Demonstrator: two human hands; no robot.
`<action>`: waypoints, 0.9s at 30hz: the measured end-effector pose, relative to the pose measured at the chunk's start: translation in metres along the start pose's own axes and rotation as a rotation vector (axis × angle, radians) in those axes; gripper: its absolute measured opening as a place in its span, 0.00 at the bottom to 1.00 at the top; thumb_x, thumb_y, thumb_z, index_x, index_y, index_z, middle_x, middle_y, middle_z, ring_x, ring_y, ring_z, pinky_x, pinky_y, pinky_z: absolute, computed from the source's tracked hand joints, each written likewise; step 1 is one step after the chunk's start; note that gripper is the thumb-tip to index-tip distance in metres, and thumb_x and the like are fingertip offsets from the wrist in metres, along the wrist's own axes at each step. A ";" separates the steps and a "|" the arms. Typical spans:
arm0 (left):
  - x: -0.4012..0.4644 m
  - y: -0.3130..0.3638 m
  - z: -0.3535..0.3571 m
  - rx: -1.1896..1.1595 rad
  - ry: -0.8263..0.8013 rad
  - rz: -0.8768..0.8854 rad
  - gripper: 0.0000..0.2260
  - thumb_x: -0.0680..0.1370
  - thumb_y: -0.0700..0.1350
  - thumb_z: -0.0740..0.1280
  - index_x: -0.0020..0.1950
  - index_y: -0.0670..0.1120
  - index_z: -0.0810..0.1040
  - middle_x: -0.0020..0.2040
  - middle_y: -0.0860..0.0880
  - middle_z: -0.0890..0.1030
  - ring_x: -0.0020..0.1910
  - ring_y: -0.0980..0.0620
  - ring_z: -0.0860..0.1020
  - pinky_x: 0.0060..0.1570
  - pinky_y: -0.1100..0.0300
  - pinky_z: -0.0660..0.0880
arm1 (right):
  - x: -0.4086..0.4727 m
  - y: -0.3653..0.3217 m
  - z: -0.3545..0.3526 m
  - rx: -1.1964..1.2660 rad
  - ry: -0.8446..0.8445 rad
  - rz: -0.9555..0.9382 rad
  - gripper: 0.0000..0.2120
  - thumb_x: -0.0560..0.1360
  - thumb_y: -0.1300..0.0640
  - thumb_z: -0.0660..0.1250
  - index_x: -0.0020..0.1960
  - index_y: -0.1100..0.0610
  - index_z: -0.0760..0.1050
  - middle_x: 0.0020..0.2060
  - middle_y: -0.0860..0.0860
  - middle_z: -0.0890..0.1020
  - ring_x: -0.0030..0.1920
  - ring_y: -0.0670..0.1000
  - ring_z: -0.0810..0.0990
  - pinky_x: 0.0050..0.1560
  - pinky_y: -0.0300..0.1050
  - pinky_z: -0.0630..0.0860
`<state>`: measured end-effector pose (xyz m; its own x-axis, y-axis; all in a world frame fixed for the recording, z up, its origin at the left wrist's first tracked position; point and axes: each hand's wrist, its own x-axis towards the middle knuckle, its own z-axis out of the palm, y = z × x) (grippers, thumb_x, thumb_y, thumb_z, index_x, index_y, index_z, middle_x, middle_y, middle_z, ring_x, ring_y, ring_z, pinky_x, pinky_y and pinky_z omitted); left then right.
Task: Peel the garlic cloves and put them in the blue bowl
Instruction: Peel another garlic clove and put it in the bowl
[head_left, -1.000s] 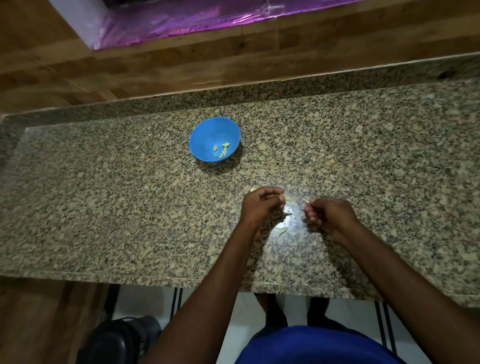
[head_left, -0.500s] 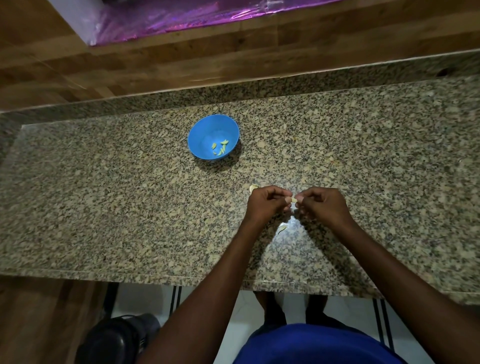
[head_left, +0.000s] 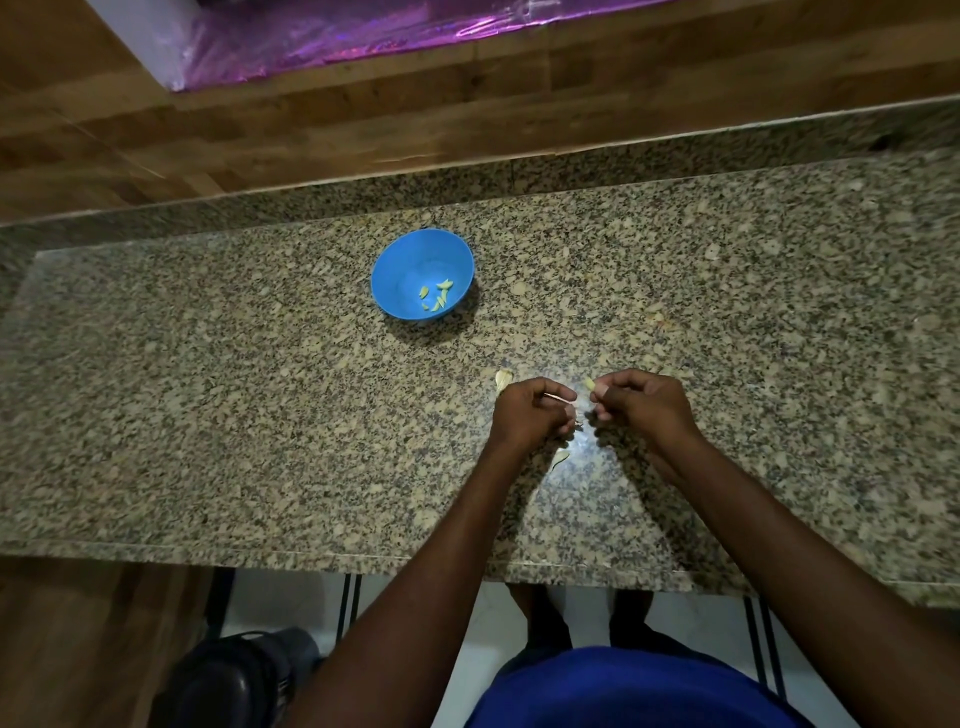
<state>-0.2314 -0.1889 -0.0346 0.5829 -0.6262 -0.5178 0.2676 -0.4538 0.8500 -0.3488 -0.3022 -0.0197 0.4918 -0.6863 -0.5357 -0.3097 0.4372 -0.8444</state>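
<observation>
Our hands have drawn apart since half a second ago: our right hand (head_left: 641, 402) now pinches the garlic clove (head_left: 590, 383) at its fingertips, and our left hand (head_left: 530, 410), fingers curled, holds a thin strip of skin (head_left: 558, 398). The clove looks freed of that peel. The blue bowl (head_left: 422, 280), peeled cloves (head_left: 436, 297) inside, sits toward the bench's far edge.

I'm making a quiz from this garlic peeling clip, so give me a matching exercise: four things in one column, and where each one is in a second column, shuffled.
Things:
1. blue bowl
2. garlic clove
3. peeled cloves
4. loose skin

Places:
A. pinched in the right hand
B. inside the bowl
C. on the counter, below the left hand
D. on the granite counter, beyond both hands

Pairs: 1-D, 2-A, 3-B, 4-C
</observation>
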 end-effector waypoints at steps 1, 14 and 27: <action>0.001 0.000 0.000 0.045 0.014 0.026 0.06 0.75 0.31 0.69 0.46 0.40 0.83 0.38 0.36 0.83 0.35 0.42 0.82 0.43 0.39 0.82 | 0.000 0.000 -0.001 -0.002 0.000 -0.002 0.02 0.75 0.64 0.72 0.43 0.61 0.81 0.36 0.63 0.83 0.31 0.55 0.79 0.37 0.49 0.81; 0.008 -0.006 0.002 0.652 0.203 0.305 0.04 0.71 0.41 0.72 0.45 0.48 0.83 0.41 0.52 0.82 0.40 0.57 0.79 0.41 0.62 0.73 | 0.018 0.006 0.003 -0.280 0.127 -0.109 0.05 0.70 0.66 0.74 0.37 0.59 0.81 0.31 0.60 0.83 0.26 0.51 0.79 0.33 0.46 0.80; 0.005 -0.035 0.015 0.960 0.180 0.595 0.09 0.74 0.45 0.74 0.43 0.43 0.76 0.47 0.47 0.74 0.47 0.46 0.70 0.38 0.49 0.73 | 0.066 -0.010 0.010 -0.887 0.066 -0.463 0.03 0.71 0.56 0.73 0.42 0.54 0.84 0.35 0.52 0.84 0.37 0.52 0.81 0.37 0.41 0.73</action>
<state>-0.2494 -0.1859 -0.0682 0.5433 -0.8390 0.0287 -0.7387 -0.4616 0.4911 -0.3053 -0.3463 -0.0467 0.6796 -0.7219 -0.1305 -0.6075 -0.4541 -0.6517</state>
